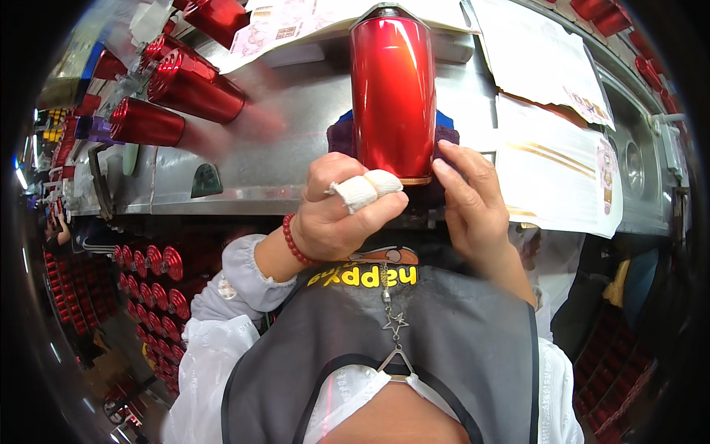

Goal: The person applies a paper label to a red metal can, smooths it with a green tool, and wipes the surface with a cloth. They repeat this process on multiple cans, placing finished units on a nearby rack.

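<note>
A glossy red metallic cylinder [392, 94] lies lengthwise before me on a dark purple cloth [339, 137], with a gold-coloured band [416, 181] at its near end. My left hand [341, 208] is curled at that end, its thumb beside the band. White wrapping [363, 191] covers one finger, which overlaps the cylinder's lower left edge. Whether anything is pinched in these fingers is hidden. Beside the cylinder's near right side, my right hand [477, 194] has its fingers apart, their tips at or very close to the red surface. A red bead bracelet [294, 238] circles my left wrist.
Several red cylinders [194, 86] lie at left on the metal worktop [266, 183], near a dark green scraper-like piece [206, 180]. White sheets with printed decals [554, 161] cover the right side. Red parts on racks [155, 299] stand below left; a sink [632, 155] is far right.
</note>
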### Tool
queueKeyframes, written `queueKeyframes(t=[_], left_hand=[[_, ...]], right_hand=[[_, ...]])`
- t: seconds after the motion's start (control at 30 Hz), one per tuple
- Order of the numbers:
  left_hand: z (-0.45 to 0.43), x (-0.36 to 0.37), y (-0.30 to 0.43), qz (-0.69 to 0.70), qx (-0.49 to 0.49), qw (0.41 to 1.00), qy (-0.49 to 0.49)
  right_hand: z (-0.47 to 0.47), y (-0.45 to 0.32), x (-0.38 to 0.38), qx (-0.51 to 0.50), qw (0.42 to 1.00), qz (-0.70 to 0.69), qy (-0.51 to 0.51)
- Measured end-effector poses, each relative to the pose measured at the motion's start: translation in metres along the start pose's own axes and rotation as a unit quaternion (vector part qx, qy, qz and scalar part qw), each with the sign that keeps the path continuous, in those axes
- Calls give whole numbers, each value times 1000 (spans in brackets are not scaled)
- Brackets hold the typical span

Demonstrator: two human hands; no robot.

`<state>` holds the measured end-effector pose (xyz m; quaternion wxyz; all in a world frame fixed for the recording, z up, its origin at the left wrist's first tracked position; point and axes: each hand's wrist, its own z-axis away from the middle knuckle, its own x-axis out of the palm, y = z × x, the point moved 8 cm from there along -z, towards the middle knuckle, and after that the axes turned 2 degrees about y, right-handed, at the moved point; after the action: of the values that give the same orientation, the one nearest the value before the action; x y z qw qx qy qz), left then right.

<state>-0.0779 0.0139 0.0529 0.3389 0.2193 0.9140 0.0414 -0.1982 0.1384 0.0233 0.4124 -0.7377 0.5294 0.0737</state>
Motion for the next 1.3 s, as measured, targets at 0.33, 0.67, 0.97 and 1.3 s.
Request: queueKeyframes(t=[0.33, 0.67, 0.97, 1.3], left_hand=[[-25, 21, 12, -33, 97, 994, -49], [24, -32, -55, 8, -218, 974, 66], [44, 3, -144, 311, -458, 809, 198], [51, 5, -146, 309, -496, 795, 160]], right_hand=[[-2, 3, -6, 27, 999, -19, -33], [-109, 61, -58, 21, 995, 90, -22], [-286, 220, 105, -35, 933, 244, -262], [-362, 319, 140, 86, 892, 352, -271]])
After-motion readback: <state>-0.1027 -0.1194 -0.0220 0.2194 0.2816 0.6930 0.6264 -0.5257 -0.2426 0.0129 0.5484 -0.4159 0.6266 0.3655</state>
